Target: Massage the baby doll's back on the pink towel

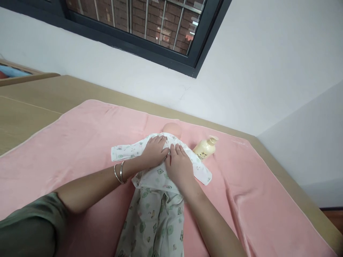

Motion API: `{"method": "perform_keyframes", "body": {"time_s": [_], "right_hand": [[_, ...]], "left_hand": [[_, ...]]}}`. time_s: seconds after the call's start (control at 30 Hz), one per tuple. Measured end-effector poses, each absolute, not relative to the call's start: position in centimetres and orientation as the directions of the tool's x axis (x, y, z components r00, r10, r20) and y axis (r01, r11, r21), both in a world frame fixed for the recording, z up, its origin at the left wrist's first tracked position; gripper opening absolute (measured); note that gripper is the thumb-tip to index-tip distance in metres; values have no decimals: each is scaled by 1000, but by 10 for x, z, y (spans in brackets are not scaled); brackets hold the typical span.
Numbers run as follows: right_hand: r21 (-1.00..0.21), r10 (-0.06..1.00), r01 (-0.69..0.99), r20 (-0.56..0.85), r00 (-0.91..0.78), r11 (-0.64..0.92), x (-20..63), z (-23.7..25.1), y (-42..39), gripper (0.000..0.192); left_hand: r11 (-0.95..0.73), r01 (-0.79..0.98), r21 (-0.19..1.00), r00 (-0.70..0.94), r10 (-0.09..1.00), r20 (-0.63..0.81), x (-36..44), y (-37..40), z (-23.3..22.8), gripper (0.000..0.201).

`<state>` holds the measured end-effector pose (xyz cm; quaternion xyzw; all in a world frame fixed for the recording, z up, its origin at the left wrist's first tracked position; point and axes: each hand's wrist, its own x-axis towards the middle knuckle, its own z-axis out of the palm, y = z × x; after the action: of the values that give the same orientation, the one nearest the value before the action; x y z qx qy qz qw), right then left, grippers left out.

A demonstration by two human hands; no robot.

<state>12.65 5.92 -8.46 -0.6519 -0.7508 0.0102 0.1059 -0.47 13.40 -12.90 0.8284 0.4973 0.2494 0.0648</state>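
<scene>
A doll lies on its back in a white long-sleeved baby top (154,178) with small printed animals, its sleeves spread to both sides. Patterned baby trousers (154,221) cover its legs. Only the bare crown of the doll's head (171,129) shows above the collar. My left hand (155,151) rests on the upper chest of the top, fingers stretched out and flat. Beside it, my right hand (179,166) lies flat on the other half of the chest. The two thumbs nearly meet at the middle, and what lies under the palms is hidden.
A pale yellow pump bottle (205,147) leans near the doll's sleeve on the right. All this lies on a pink blanket (254,200) over a wooden surface (34,96). Behind it rise a white wall (235,82) and a dark-framed window (197,66).
</scene>
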Motion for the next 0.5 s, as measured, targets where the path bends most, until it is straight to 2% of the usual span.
{"method": "perform_keyframes", "body": {"time_s": [0.17, 0.3, 0.4, 0.5], "right_hand": [[-249, 975, 950, 167, -147, 186, 143, -87, 74, 53], [-322, 970, 922, 181, -163, 215, 159, -89, 90, 52], [-312, 974, 929, 169, -153, 200, 159, -89, 90, 53], [-233, 985, 962, 135, -112, 141, 146, -87, 78, 56]], "left_hand": [[-441, 860, 257, 339, 870, 357, 9, 101, -124, 53], [-473, 862, 183, 389, 847, 361, 13, 79, -117, 54], [-524, 829, 197, 441, 828, 347, 6, 84, -114, 53], [-620, 759, 198, 532, 767, 359, -6, 104, -114, 46]]}}
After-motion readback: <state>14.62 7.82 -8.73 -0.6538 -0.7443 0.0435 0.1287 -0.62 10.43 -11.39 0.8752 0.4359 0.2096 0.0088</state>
